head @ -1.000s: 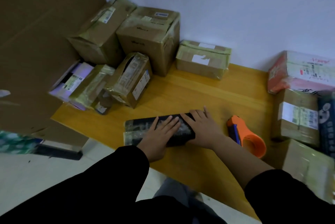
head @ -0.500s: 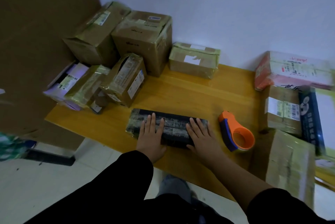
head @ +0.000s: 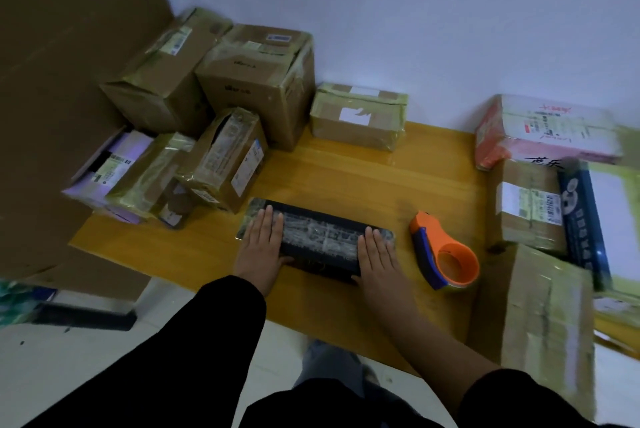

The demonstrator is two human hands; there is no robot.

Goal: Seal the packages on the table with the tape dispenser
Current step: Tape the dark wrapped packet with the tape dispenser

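A flat black package [head: 320,242] with shiny clear tape along its top lies on the wooden table [head: 346,178] near the front edge. My left hand [head: 261,244] presses flat on its left end, fingers straight. Flat on the package's right end rests my right hand [head: 377,256], fingers straight too, thumb at the near side. The orange and blue tape dispenser [head: 443,251] sits on the table just right of the package, apart from both hands.
Several taped cardboard boxes [head: 252,81] are stacked at the back left, one smaller box [head: 358,116] against the wall. More parcels [head: 540,129] and a tall box [head: 540,323] crowd the right side. A large cardboard sheet [head: 69,81] stands at the left.
My hands have slid apart along the black package, from its middle out to its two ends. The dispenser has stayed where it was.
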